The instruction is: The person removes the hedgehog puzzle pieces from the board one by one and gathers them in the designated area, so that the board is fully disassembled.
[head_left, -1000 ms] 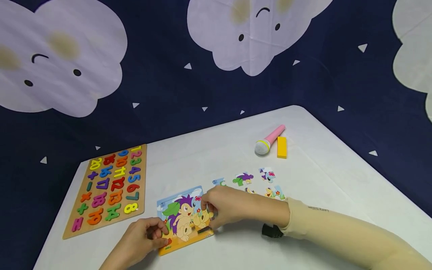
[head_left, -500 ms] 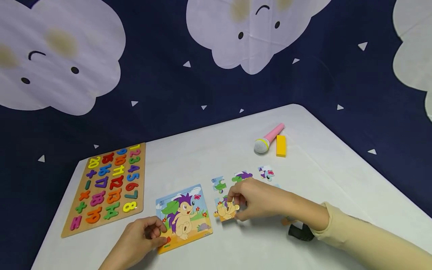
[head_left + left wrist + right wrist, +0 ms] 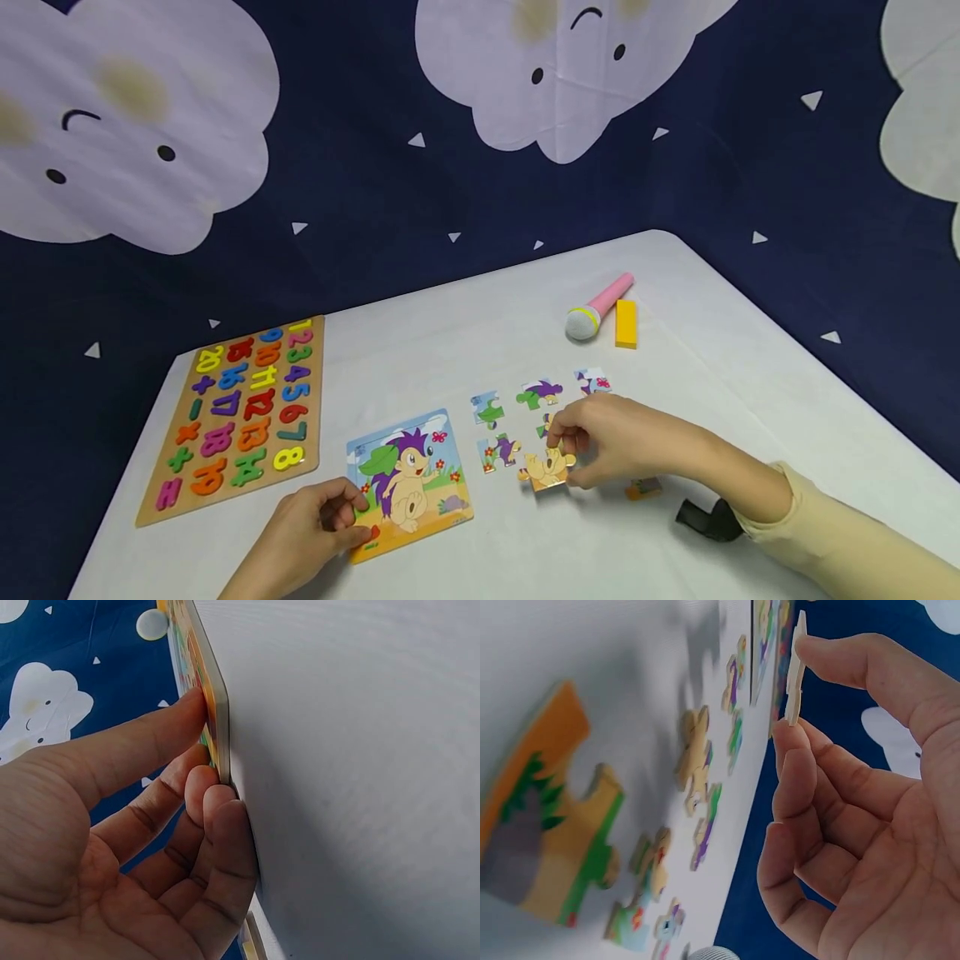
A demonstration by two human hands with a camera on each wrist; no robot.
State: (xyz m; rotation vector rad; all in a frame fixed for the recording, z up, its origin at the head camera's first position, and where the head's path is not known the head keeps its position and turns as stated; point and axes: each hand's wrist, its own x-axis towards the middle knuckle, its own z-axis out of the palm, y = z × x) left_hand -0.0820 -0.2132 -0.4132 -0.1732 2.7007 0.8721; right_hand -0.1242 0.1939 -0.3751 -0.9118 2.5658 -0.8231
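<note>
My right hand [image 3: 622, 437] pinches a cream and yellow jigsaw piece [image 3: 546, 473] between thumb and fingers. The piece overlaps others in the head view; the right wrist view shows the held jigsaw piece [image 3: 796, 675] edge-on and raised off the table. My left hand [image 3: 311, 529] holds the near left corner of a square puzzle board [image 3: 442, 521] picturing a purple-haired hedgehog. In the left wrist view, the thumb and index finger of the left hand [image 3: 142, 825] touch the face of the puzzle board [image 3: 219, 727], and the other fingers curl at its edge.
Several loose jigsaw pieces [image 3: 540, 393] lie right of the board, one orange-edged piece [image 3: 645, 488] under the right forearm. A wooden number board [image 3: 240, 417] is at left. A pink toy microphone [image 3: 600, 308] and a yellow block [image 3: 626, 323] lie at the back right.
The right hand has carried the jigsaw piece rightward, from over the board's right side to among the loose pieces. The left hand stays at the board's corner.
</note>
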